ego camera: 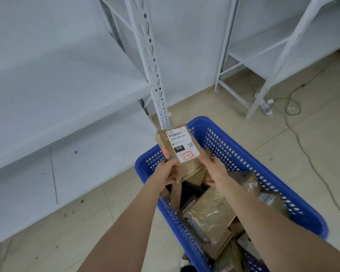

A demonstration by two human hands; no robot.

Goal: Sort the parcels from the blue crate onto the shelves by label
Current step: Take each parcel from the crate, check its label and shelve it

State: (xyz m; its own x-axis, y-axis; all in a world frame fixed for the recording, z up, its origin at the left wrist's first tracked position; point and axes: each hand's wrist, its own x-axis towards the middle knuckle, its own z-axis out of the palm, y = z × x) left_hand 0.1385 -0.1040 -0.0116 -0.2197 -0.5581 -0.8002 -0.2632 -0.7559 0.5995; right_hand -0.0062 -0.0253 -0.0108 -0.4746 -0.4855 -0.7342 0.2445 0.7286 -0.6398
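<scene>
Your left hand [168,170] and right hand [214,169] both grip parcel [178,152] by near end, held above far end of crate [243,154]. Label [182,146] faces up. More parcels [210,214] in crate. Shelves [67,95] at left.

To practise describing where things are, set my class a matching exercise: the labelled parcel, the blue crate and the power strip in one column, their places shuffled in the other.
1. labelled parcel
2. blue crate
3. power strip

A. on the floor by the foot of the white rack
B. gripped by the left hand and the right hand
C. on the floor, holding brown parcels

Pairs: 1-B, 2-C, 3-A
</scene>
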